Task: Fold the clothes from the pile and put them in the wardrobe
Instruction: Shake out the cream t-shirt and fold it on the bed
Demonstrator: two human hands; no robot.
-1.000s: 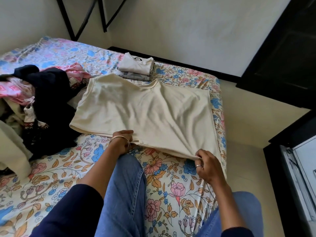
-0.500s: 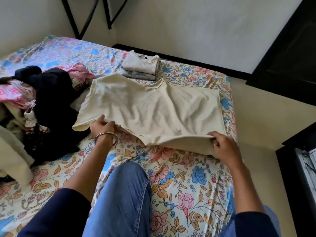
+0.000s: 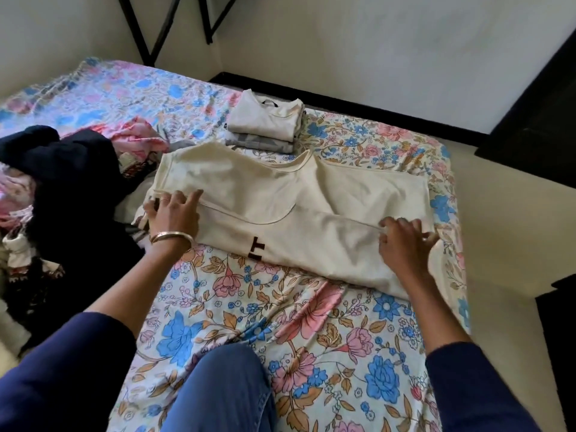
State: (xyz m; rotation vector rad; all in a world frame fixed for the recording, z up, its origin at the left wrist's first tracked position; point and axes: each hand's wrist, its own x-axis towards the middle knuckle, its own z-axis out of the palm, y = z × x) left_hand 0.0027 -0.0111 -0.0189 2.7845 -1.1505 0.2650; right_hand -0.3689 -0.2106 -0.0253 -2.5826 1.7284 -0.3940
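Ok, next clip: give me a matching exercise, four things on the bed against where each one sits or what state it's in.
Things:
1. cream T-shirt
2. folded stack
3. dark pile
4. left hand

Places or states:
A. unfolded heap at the bed's left side
B. pressing the shirt's left end, bangle on the wrist
C. neatly stacked beyond the shirt, near the far edge
D. spread across the bed, near half folded over

Pairs: 1-D, 2-C, 3-A, 4-B
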